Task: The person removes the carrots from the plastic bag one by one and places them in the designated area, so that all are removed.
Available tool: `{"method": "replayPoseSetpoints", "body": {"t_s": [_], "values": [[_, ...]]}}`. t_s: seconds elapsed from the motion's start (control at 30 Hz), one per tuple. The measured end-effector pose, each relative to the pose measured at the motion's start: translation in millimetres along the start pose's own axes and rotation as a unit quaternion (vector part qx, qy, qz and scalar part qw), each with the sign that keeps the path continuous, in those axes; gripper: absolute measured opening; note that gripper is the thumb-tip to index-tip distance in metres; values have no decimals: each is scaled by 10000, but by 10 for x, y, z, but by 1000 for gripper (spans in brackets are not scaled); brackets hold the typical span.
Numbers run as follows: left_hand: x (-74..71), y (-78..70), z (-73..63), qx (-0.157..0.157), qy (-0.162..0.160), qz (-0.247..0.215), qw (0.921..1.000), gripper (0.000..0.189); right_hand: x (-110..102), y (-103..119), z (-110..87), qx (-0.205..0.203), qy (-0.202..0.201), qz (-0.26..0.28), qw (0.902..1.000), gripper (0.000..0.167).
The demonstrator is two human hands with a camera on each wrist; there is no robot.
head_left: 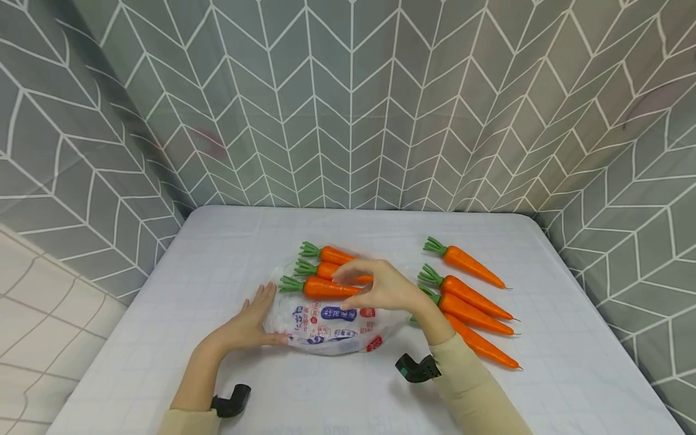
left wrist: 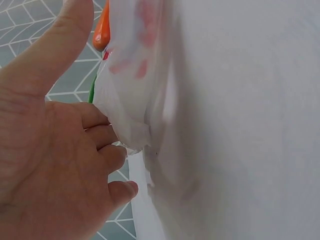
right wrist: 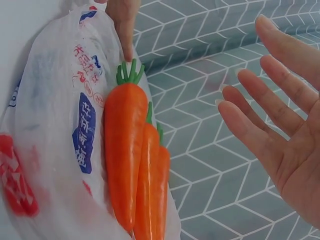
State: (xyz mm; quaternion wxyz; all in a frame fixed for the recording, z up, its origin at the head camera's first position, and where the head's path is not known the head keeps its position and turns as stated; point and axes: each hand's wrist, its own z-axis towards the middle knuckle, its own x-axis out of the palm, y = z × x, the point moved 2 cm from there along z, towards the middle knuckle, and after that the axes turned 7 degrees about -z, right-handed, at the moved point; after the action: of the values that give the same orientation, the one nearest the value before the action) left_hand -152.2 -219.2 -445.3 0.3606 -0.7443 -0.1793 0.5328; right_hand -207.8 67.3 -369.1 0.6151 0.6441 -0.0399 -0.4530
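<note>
A white plastic bag point(head_left: 338, 339) with blue and red print lies at the middle of the table. Three orange carrots with green tops rest side by side on it, the nearest carrot point(right wrist: 125, 150) showing whole in the right wrist view. My left hand point(head_left: 246, 326) is at the bag's left edge, thumb and fingers spread. In the left wrist view its fingertips point(left wrist: 116, 156) lie against the crinkled plastic. Over the tips of the carrots hovers my right hand point(head_left: 383, 287), fingers gently bent and thumb apart, holding nothing. It hides part of the carrots in the head view.
Several more carrots lie in a slanted row to the right, among them the farthest carrot point(head_left: 472, 266); my right forearm covers part of the nearest one. A white cloth covers the table point(head_left: 228, 254). Grey patterned curtains point(head_left: 348, 121) stand behind it and at the sides.
</note>
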Motion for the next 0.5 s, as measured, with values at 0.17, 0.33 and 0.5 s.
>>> {"method": "replayPoseSetpoints", "body": {"t_s": [0.17, 0.33, 0.5], "values": [[-9, -5, -9, -26, -20, -9, 10000, 122, -7, -22, 118, 3, -47, -511, 9987, 43], [-8, -9, -12, -36, -24, -32, 10000, 123, -4, -60, 240, 55, -30, -624, 9980, 38], [-4, -12, -13, -5, -31, -47, 10000, 122, 13, -96, 339, 101, 51, -392, 9992, 34]]}}
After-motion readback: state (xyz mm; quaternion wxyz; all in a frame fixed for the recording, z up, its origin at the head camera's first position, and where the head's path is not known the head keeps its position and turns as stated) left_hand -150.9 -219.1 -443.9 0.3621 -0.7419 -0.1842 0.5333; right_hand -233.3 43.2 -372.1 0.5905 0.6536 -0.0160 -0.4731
